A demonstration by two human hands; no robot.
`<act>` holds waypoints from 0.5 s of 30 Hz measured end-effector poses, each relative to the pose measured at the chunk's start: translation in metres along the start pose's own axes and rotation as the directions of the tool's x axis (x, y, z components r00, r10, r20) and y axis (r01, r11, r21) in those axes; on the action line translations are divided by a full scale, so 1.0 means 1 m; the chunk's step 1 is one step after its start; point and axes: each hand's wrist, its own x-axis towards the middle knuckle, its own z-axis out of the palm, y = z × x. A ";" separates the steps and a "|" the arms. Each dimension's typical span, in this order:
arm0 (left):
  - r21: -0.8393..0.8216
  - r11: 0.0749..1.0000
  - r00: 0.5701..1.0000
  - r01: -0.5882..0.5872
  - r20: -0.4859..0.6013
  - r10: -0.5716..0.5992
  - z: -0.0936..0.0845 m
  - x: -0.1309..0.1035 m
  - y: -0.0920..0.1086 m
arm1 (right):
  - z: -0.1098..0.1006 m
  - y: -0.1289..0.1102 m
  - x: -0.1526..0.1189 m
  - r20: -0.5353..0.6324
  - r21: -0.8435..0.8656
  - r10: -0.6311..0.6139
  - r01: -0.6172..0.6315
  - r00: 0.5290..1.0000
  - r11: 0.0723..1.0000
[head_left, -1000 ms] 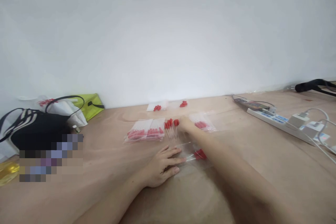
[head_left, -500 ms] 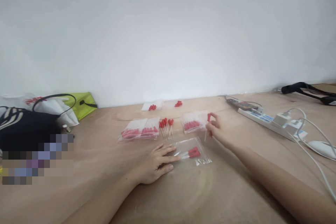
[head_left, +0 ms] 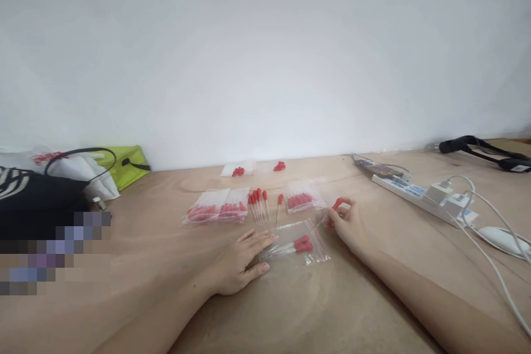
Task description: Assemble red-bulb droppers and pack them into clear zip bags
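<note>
My right hand [head_left: 347, 225] pinches a dropper with a red rubber bulb [head_left: 338, 203]. Its thin clear stem slants down left toward the right end of a clear zip bag [head_left: 286, 263]. Whether the tip is inside the bag, I cannot tell. A few red-bulbed droppers [head_left: 302, 244] lie in that bag. My left hand [head_left: 243, 263] lies flat with fingers spread, on and beside the bag's left edge. Behind the bag, several loose droppers [head_left: 258, 203] lie side by side, and a single dropper [head_left: 280, 200] lies apart to their right.
Filled dropper bags [head_left: 218, 204] lie at left, another filled bag [head_left: 302, 197] at right. Red bulbs [head_left: 238, 171] rest near the wall. A power strip [head_left: 415, 193] with chargers and white cables lies right. Black [head_left: 37, 204] and green [head_left: 130, 168] bags stand left.
My right hand has come lower and tilted the dropper from upright to slanting toward the bag. My left index finger has drawn back from the bag's middle. One loose dropper now lies apart.
</note>
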 end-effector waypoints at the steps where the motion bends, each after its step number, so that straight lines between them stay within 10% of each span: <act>1: 0.004 1.000 1.000 0.001 0.002 -0.001 0.000 0.000 0.000 | 0.000 0.000 -0.001 -0.001 0.014 0.004 -0.004 1.000 1.000; 9: -0.008 1.000 0.999 0.027 -0.021 -0.027 -0.001 0.001 0.003 | 0.012 -0.008 -0.022 0.131 0.192 0.181 -0.204 0.975 0.960; 15: 0.002 0.999 0.999 0.040 -0.035 -0.040 -0.002 -0.001 0.004 | 0.012 -0.008 -0.025 0.378 0.016 0.264 -0.291 0.887 0.957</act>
